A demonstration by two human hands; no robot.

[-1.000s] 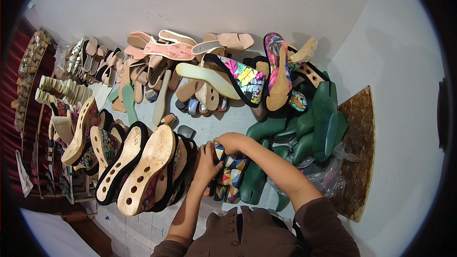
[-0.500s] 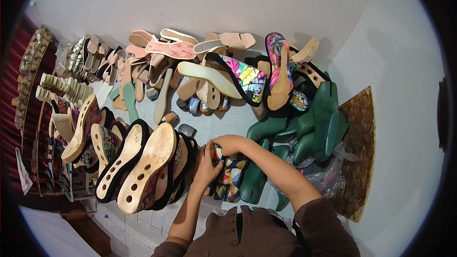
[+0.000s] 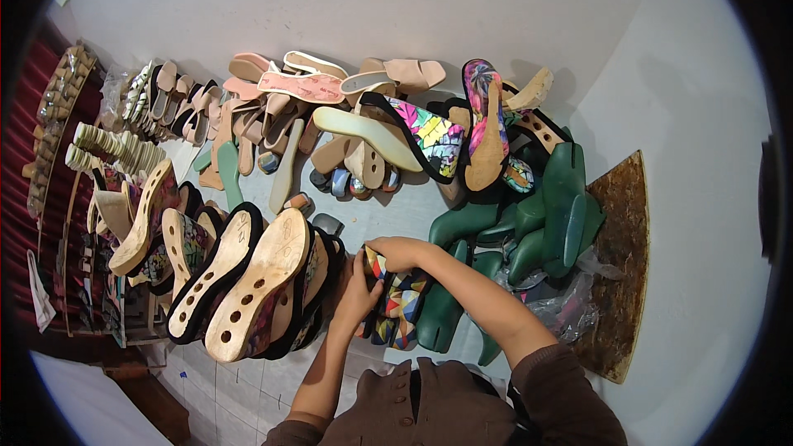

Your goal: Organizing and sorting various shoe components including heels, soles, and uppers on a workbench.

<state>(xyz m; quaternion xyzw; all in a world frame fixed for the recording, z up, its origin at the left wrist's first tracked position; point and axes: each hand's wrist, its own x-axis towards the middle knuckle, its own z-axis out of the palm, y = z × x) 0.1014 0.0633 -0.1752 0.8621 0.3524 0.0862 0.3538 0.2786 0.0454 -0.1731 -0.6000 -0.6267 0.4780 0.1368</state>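
Patterned pc [image 3: 374, 263] turned, gripped w/ L fingers [image 3: 358, 268] & R fingers [image 3: 381, 246] (scrawl [image 3: 287, 249] on wooden sole [image 3: 259, 285])

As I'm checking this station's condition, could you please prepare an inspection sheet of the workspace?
Surface: pale tabletop, largely covered, with bare patches.
Job's things: multicoloured geometric-patterned pieces, close in front of the person.
Clutter: wooden-soled sandals to the left; green foot-shaped forms to the right, crumpled clear plastic near them.
Hands: left hand and right hand touch one patterned piece; finger grip partly hidden.
Cables: nothing seen.
Surroundings: pale wall, red curtain, tiled floor.
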